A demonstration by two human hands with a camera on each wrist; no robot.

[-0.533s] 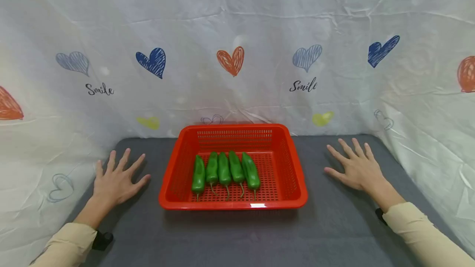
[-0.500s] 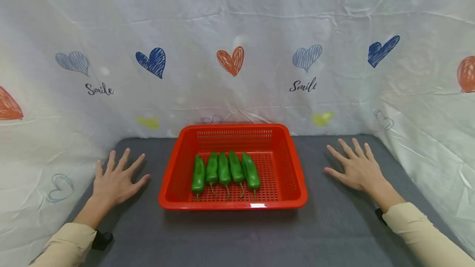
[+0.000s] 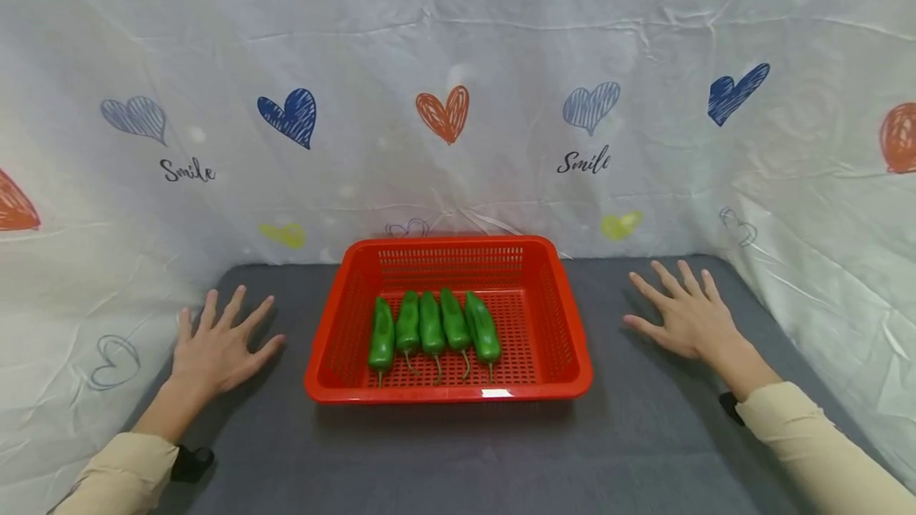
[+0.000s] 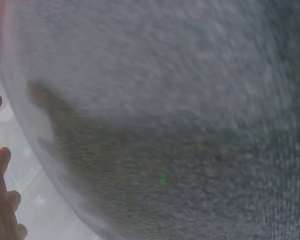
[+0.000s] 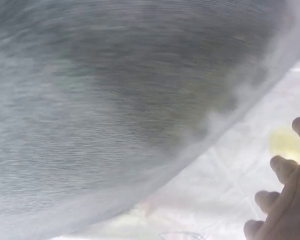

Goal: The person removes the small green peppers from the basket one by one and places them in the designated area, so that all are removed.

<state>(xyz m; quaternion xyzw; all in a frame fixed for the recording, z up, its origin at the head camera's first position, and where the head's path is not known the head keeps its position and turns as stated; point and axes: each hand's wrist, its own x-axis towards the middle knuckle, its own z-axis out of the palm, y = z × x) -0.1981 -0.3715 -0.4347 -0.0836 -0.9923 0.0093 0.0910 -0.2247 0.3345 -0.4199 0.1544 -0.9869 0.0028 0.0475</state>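
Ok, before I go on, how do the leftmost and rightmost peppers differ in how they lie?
Slant: the leftmost pepper lies almost straight front to back, while the rightmost pepper slants, its tip angled to the left.
Room: the leftmost pepper has only a narrow strip of bare floor beside the basket's left wall; the rightmost pepper has a wider one toward the right wall.
Shared: both are green, stems toward the front rim.
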